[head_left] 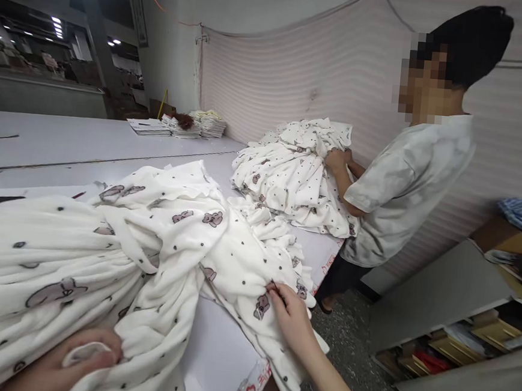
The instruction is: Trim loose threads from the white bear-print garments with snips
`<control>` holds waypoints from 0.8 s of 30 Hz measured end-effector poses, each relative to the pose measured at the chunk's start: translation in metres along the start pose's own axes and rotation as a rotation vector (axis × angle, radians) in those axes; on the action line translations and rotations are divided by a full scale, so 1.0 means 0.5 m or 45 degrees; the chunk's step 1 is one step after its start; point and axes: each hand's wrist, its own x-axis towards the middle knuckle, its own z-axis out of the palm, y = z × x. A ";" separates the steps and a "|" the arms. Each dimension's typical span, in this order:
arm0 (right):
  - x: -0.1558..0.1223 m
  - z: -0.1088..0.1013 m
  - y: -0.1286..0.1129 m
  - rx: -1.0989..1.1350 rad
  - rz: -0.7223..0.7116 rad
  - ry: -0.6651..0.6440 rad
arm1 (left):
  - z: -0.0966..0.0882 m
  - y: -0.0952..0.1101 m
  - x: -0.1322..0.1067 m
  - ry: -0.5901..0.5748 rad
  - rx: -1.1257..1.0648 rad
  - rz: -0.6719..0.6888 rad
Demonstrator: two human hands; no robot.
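A white fleece garment with a grey-brown bear print and small dark dots lies bunched across the near part of the table. My left hand, at the bottom left, has its fingers closed on a fold of this garment. On the right, my right hand rests over a hanging part of the cloth, fingers pinched together. A thin dark tool, which looks like thread snips, shows between its fingertips; most of it is hidden by the hand.
Across the table, a co-worker handles a heap of similar printed garments. Stacked papers lie at the back. To the right stands a shelf with boxes, beyond the table's taped edge.
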 end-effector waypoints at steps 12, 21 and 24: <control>-0.251 -0.092 0.074 -0.212 -0.043 -0.170 | 0.041 0.242 -0.029 0.252 -0.189 0.733; -0.239 -0.026 0.024 0.761 0.352 0.143 | 0.088 0.314 -0.045 0.033 -0.473 0.356; -0.231 -0.003 -0.035 0.974 0.548 0.081 | 0.140 0.333 -0.078 -0.345 -0.234 0.449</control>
